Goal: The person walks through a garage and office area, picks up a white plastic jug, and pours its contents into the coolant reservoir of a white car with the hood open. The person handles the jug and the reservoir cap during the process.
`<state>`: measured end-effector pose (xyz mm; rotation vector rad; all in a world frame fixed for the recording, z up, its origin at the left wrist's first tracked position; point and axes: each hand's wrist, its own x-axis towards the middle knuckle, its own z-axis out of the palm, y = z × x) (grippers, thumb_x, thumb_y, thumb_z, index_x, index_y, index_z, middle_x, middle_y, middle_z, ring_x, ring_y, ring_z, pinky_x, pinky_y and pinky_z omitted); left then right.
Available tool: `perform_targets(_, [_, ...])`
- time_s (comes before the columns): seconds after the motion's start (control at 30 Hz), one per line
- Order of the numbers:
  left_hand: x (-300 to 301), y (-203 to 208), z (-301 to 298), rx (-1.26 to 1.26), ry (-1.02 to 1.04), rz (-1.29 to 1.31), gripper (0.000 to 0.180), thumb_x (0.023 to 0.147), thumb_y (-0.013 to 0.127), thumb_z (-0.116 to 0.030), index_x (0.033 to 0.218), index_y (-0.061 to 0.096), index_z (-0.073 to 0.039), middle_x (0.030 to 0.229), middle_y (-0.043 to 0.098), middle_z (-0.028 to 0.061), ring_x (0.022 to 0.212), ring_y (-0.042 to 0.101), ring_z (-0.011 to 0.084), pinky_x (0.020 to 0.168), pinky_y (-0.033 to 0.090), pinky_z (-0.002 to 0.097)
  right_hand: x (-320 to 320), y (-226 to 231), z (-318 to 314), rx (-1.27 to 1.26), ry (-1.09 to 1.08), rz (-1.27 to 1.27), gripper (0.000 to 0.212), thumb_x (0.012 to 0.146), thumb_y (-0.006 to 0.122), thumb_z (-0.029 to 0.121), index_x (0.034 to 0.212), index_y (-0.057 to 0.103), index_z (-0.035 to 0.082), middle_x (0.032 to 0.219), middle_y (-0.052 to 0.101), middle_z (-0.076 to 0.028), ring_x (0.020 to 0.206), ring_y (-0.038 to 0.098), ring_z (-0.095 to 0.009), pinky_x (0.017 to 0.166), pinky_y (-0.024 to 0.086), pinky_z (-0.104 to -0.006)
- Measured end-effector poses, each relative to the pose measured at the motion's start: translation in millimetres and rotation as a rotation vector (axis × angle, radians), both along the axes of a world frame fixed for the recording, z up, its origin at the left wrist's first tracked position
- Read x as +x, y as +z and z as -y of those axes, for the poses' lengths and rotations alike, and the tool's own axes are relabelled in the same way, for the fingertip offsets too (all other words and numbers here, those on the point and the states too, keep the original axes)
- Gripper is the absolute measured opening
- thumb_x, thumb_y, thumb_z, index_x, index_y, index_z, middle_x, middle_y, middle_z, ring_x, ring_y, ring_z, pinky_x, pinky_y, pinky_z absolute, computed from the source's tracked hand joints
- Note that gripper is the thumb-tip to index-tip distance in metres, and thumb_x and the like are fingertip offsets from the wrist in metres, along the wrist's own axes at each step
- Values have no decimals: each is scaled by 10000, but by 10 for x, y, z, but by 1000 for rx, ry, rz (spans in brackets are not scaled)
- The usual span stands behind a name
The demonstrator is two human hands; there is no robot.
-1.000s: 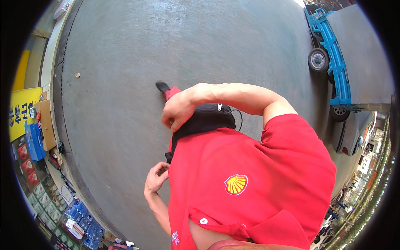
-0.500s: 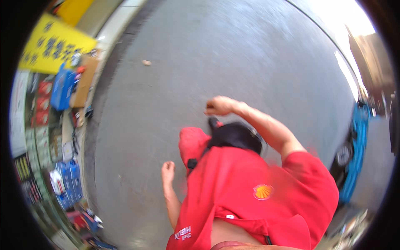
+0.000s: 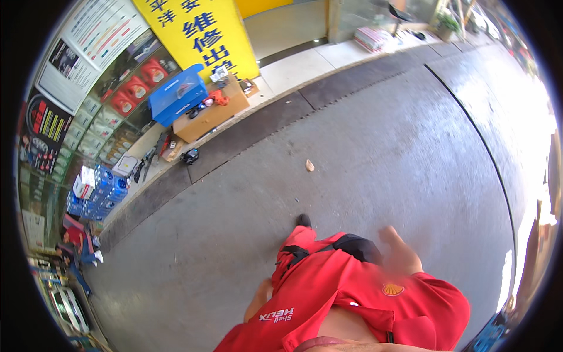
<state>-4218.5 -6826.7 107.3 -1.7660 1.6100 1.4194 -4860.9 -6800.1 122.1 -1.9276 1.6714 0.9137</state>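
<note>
My right hand [image 3: 392, 240] hangs in front of my right side over the grey floor [image 3: 363, 158], next to the black cloth at my waist. It is smeared, and I cannot make out its fingers or anything held. My left hand [image 3: 265, 287] is low beside my red clothing [image 3: 316, 281], which hides its fingers. One dark shoe [image 3: 303, 220] shows ahead of my red trouser leg. Farther out on the floor lies a small pale scrap [image 3: 309, 165].
Along the shopfront at left are a cardboard box [image 3: 214, 117], a blue bin [image 3: 177, 94], a yellow sign [image 3: 205, 35] and stacked blue packs [image 3: 99, 190]. People [image 3: 79, 246] sit beyond them. A potted plant [image 3: 447, 24] stands at the far right.
My view has swung left, bringing the shopfront across the top. My right hand has dropped back toward my side, and my left hand has moved behind my clothing's edge.
</note>
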Motion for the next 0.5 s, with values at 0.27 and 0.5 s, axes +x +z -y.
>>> perform_targets(0.27, [-1494,885,4506,-387,208,-199,278,929,568,-290,1002,689,-51,907,732,107,878,690,253,803,526,384,-505,-784,642,-47,-1944,770,157,883,584,139,986,648,40,821,663,-87,616,637,-217,553,565,-366])
perform_targets(0.5, [-2307,853,6163,-471,261,-290,292,934,567,-309,1029,700,-67,927,744,81,882,697,209,795,530,362,-1050,-1399,2096,340,-410,311,120,799,690,177,871,707,82,878,722,-122,809,695,-249,733,564,-357])
